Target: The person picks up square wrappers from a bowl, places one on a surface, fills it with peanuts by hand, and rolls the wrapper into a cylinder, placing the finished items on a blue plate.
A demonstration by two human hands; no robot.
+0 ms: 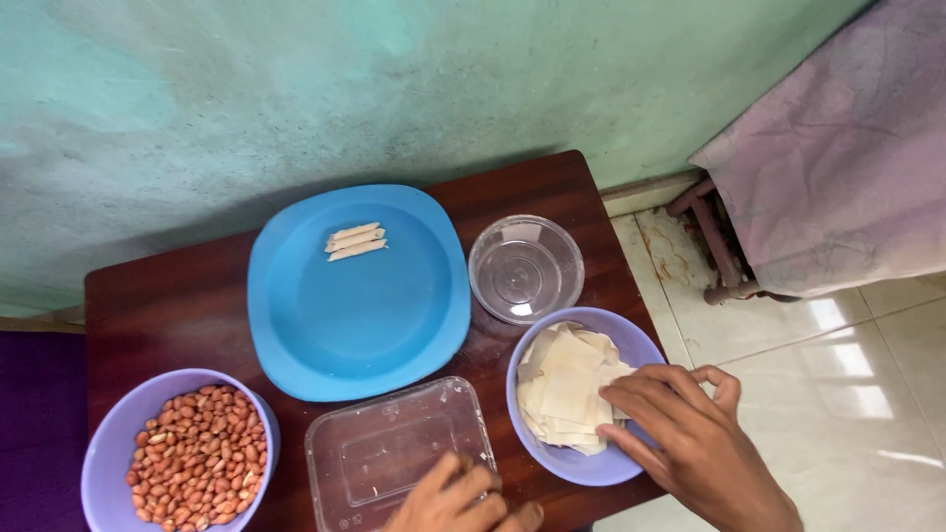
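My right hand (690, 429) reaches into a lilac bowl (631, 345) of pale square wrappers (567, 389), its fingertips pinching the edge of one sheet. My left hand (458, 502) rests with curled fingers on the near edge of a clear rectangular lid (394, 448); whether it holds anything is hidden. A blue square plate (345, 315) in the middle carries three small rolled wrappers (356, 241). At the near left, a lilac bowl (108, 443) is full of peanuts (200, 453).
A clear round container (525, 268) stands behind the wrapper bowl. Everything sits on a small dark wooden table (158, 305) against a green wall. To the right are a tiled floor (838, 374) and a cloth-draped frame (838, 148).
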